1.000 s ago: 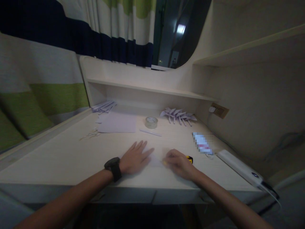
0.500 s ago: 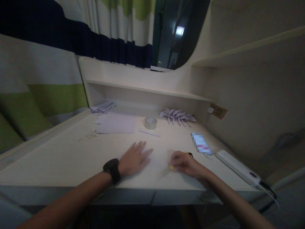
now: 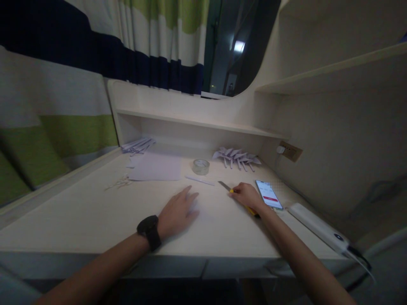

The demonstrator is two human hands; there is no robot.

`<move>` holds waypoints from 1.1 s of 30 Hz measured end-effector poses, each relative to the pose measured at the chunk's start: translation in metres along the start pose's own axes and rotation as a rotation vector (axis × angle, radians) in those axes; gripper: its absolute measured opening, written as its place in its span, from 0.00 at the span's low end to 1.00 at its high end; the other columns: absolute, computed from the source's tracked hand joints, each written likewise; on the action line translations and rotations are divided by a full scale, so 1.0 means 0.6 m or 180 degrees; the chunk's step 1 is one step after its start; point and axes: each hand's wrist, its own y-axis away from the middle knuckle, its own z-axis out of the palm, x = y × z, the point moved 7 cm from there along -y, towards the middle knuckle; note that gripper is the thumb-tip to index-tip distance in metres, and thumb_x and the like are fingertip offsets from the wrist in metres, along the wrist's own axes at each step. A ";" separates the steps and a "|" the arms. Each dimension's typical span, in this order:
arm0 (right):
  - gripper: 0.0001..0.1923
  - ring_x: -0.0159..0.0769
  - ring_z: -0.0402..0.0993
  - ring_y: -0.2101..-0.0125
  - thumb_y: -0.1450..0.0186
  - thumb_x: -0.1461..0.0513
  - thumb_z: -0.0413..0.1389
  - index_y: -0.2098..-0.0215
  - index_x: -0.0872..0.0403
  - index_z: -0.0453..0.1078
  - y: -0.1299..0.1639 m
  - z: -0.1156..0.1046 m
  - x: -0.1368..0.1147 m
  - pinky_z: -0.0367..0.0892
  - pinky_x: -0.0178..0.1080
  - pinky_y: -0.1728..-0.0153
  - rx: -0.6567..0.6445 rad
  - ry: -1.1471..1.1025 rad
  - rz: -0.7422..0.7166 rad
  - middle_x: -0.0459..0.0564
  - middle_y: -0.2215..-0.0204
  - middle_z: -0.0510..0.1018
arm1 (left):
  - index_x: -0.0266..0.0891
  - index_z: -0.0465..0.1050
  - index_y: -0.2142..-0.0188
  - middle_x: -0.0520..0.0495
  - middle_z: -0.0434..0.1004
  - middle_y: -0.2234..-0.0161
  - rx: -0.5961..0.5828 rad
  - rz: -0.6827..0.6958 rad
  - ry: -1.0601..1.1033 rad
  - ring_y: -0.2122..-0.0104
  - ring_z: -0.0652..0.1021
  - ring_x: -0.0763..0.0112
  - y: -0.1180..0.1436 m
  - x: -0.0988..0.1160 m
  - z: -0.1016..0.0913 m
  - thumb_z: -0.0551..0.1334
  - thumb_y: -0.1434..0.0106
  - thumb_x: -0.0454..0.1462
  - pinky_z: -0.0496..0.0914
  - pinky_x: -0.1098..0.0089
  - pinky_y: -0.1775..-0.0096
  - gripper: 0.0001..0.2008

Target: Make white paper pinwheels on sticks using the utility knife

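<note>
Dim light falls on a pale desk (image 3: 95, 212) below a low shelf (image 3: 197, 123) and a striped curtain (image 3: 95, 55). At its centre the left hand (image 3: 178, 212), a dark watch (image 3: 149, 231) on its wrist, lies flat on a sheet of white paper (image 3: 210, 209), fingers loosely spread. The right hand (image 3: 246, 195) is closed around a yellow utility knife (image 3: 230, 189), blade out at the paper's far edge. Just right lie a lit phone (image 3: 269, 194), its writing too small to read, and a white power bank (image 3: 318, 226). Farther back sit a tape roll (image 3: 201, 166), loose sheets (image 3: 155, 166) and folded paper shapes (image 3: 237, 155).
</note>
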 end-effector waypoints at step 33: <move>0.17 0.40 0.71 0.56 0.34 0.55 0.49 0.57 0.54 0.74 -0.037 0.008 -0.162 0.61 0.37 0.56 0.0239 -0.0070 -0.0386 0.56 0.59 0.77 | 0.36 0.74 0.61 0.43 0.76 0.61 0.0173 -0.0313 0.0740 0.60 0.75 0.64 -0.102 -0.071 0.031 0.59 0.44 0.32 0.69 0.64 0.56 0.10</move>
